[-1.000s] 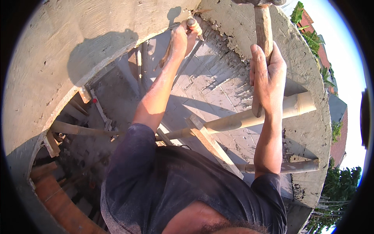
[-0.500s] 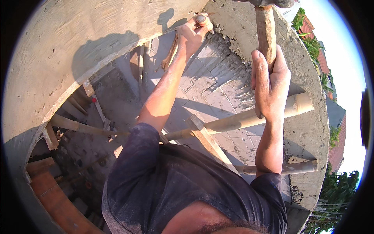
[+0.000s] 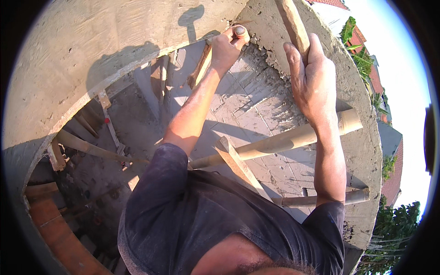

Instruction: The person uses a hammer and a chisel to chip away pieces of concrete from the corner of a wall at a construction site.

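Note:
My left hand (image 3: pixel 225 49) is closed in a fist at the broken concrete edge in the upper middle. Out of its top shows the round, blunt end of a metal chisel (image 3: pixel 239 30); the rest is hidden by the fingers. Up and to the right, my right hand (image 3: pixel 314 82) grips a hammer by its wooden handle (image 3: pixel 294 30). The hammer's head lies beyond the top of the picture, but its shadow (image 3: pixel 190 20) falls on the concrete wall (image 3: pixel 133 27). Rough, chipped concrete (image 3: pixel 270 57) lies between the two hands.
Bamboo poles (image 3: pixel 270 140) and a wooden post (image 3: pixel 243 166) cross below my arms. A curved concrete rim (image 3: pixel 360 151) runs down the right side. Lower left, a deep, shaded space holds timber and a curved orange-brown panel (image 3: pixel 64 233). Roofs and greenery stand outside.
My right hand has moved up and slightly left with the hammer, whose handle tilts further left and whose head has left the picture. My left hand stays almost in place.

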Demonstrator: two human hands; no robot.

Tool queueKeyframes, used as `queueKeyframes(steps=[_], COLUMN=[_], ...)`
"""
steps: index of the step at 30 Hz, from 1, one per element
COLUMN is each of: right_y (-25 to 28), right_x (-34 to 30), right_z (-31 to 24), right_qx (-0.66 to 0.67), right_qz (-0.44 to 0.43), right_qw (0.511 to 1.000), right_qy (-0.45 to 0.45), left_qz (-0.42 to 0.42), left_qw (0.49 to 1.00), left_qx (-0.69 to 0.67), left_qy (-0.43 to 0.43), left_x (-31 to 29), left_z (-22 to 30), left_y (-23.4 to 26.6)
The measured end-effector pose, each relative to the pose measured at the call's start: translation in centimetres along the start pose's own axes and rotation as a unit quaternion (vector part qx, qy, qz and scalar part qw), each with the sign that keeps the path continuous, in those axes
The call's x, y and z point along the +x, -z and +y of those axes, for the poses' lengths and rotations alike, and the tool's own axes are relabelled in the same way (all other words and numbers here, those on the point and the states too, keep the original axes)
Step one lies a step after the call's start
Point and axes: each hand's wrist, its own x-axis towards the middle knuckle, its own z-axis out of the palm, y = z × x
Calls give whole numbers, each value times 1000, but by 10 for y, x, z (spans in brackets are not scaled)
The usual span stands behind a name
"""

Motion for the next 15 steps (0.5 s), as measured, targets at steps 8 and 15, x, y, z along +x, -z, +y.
queueKeyframes(steps=[8,15], right_y=[-47,-35], right_x=[-1,4], right_z=[50,12], right_qx=[-130,126], right_qz=[-143,51], right_qw=[981,989], right_qy=[10,57], left_qz=[-7,-27], left_qw=[984,998], left_qx=[174,-31], left_qy=[-28,-53], left_x=[1,23], left_z=[-2,-32], left_y=[-3,0])
